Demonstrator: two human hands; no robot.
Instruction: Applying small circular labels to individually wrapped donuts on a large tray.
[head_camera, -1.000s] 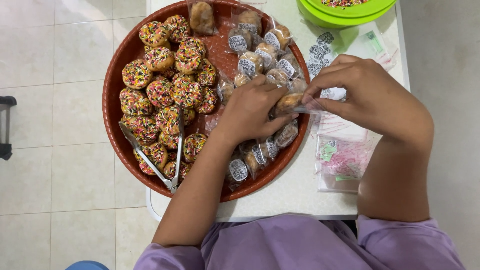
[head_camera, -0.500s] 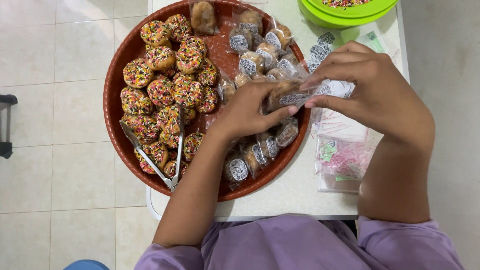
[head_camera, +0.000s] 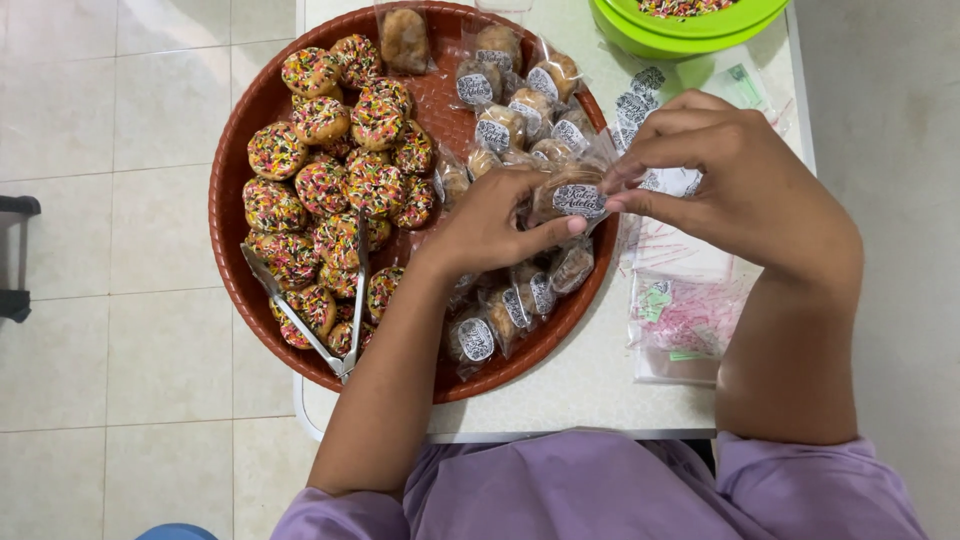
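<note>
Both the left hand (head_camera: 487, 228) and right hand (head_camera: 740, 185) pinch a clear-wrapped, labelled cookie packet (head_camera: 572, 195) at the round red-brown woven tray's (head_camera: 232, 160) three o'clock edge.

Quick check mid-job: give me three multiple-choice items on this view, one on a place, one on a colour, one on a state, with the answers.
1. Where do the metal tongs lie?
A. in the round reddish-brown woven tray
B. in the bowl
C. on the floor

2. What colour is the plastic bowl at the table's far edge?
A. blue
B. lime green
C. white

3. What do the left hand and right hand hold?
A. nothing
B. the tongs
C. one clear-wrapped pastry with a round label

Answers: 1 A, tongs rest on sprinkled doughnuts there; 2 B, its rim shows green; 3 C, fingers of both pinch the wrapper.
</note>
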